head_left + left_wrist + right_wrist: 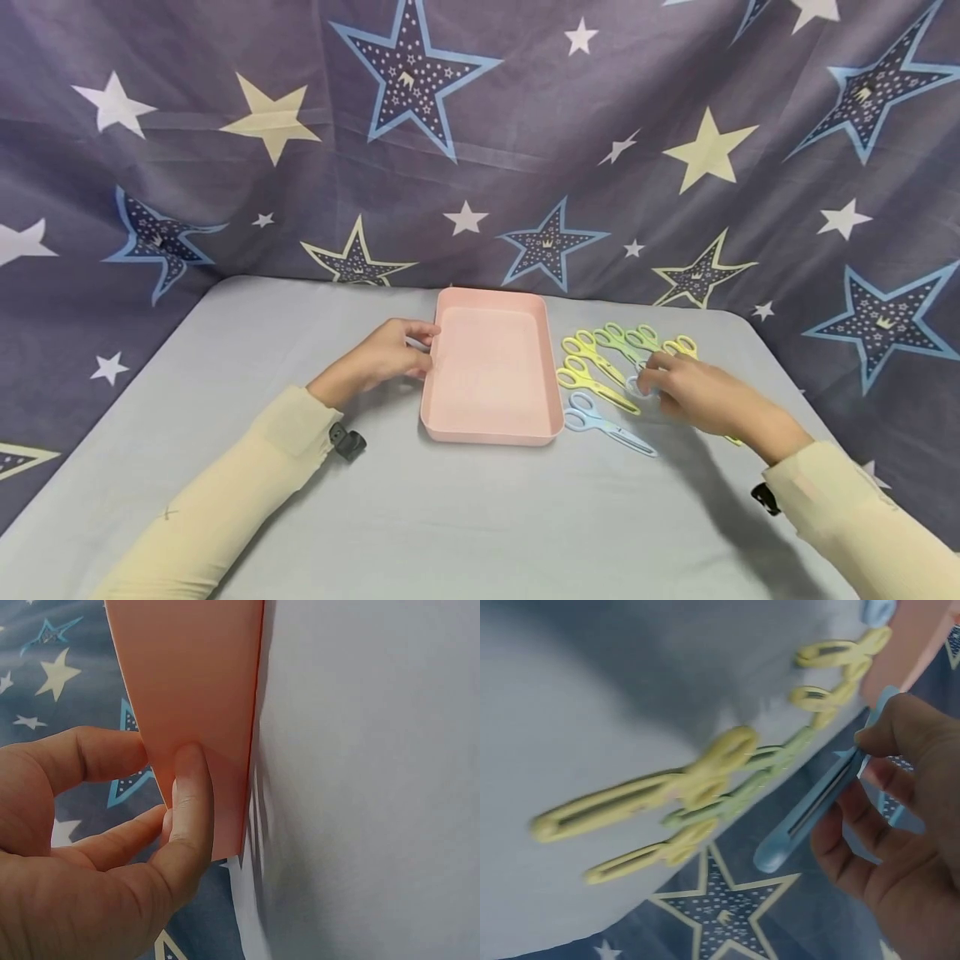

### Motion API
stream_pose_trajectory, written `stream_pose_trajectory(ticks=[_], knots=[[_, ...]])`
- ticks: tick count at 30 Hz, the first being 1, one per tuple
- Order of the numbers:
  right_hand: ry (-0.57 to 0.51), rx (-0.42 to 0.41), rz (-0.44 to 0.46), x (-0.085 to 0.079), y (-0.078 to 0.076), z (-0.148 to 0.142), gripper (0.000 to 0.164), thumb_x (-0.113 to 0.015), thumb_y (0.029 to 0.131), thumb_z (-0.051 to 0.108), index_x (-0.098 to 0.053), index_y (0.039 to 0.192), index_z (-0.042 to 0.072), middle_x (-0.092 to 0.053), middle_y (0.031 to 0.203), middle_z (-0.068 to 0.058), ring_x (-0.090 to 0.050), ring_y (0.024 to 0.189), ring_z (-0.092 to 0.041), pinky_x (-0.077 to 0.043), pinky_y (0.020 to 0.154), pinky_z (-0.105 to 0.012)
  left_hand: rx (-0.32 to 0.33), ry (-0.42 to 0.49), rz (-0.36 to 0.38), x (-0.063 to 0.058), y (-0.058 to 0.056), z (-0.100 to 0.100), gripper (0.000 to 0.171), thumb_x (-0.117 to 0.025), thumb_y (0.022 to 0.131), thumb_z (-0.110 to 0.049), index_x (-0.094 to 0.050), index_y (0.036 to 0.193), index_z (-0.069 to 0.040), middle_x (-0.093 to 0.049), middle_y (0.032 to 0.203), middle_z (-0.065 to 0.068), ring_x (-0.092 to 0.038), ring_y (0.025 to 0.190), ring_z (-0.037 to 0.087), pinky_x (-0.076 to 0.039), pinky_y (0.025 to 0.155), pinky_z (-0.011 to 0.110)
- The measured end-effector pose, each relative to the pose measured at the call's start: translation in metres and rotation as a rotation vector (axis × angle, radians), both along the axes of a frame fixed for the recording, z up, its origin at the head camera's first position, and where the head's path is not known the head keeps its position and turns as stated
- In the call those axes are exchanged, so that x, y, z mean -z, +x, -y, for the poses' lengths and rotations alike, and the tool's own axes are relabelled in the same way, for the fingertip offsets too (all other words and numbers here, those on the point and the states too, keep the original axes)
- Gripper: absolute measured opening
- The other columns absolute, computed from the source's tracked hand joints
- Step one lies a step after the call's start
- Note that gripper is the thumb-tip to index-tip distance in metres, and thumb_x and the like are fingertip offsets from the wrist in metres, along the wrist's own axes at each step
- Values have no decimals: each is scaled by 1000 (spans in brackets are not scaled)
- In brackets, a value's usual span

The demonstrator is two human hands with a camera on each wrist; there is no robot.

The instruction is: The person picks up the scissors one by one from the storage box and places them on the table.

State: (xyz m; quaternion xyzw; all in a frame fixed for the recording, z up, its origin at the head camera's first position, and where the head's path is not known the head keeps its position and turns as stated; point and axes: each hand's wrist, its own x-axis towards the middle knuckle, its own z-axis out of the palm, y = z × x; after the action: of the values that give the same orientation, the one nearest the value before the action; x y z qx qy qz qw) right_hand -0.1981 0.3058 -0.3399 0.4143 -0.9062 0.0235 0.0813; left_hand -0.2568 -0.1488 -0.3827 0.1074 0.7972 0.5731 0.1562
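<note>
A shallow pink tray (491,367) lies on the table. At its left side my left hand (390,354) pinches the wall, with the thumb (193,780) flat on the outside and other fingers over the rim. My right hand (693,392) holds light-blue scissors (810,814) by the handle, blades pointing away from the palm, above the table. Near the tray's right side lie other blue scissors (611,427) and yellow scissors (596,387). Green scissors (615,337) and more yellow scissors (641,795) lie behind and beside the right hand, which partly hides them in the head view.
A grey cloth covers the table (465,517). Behind it and along both sides hangs a dark curtain (510,167) printed with stars, close to the table's far edge. The right arm casts a shadow over the right part of the table.
</note>
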Motion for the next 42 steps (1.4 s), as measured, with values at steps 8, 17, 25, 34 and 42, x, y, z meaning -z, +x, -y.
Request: stream_pose_trajectory(ticks=[8,17,25,34,42], knots=[[-8,-10,12,21,8,-16,40,-66,73,-11,-73,101,16,-62,101,5,-65,90,-17,-58,73,-36,-1,10,7,1,0,2,70,-60,77,8,-46,146,12,-48,133,30,-67,90,25,-62,82,33],[-51,-52,17,35,16,-26,41,-69,69,-13,-73,97,16,-64,101,6,-66,90,-15,-59,75,-32,-1,5,12,-1,1,-1,71,-60,76,8,-47,146,10,-49,131,28,-66,90,25,-62,81,33],[-35,-47,38,41,17,-27,43,-67,69,-14,-67,94,22,-62,100,9,-62,87,-9,-55,67,-28,-6,18,20,0,1,-1,71,-59,76,9,-46,146,11,-49,130,28,-65,90,24,-63,80,32],[-35,-34,54,44,17,-30,42,-65,69,-13,-65,91,22,-60,96,10,-58,81,-8,-50,62,-26,-3,22,25,0,0,-1,71,-60,77,9,-46,146,11,-48,131,29,-66,93,26,-62,81,33],[-46,-29,57,45,17,-31,42,-67,70,-13,-69,94,23,-64,100,9,-64,87,-12,-55,66,-30,-1,30,27,0,0,0,71,-59,77,9,-45,146,12,-47,132,30,-66,97,31,-62,82,33]])
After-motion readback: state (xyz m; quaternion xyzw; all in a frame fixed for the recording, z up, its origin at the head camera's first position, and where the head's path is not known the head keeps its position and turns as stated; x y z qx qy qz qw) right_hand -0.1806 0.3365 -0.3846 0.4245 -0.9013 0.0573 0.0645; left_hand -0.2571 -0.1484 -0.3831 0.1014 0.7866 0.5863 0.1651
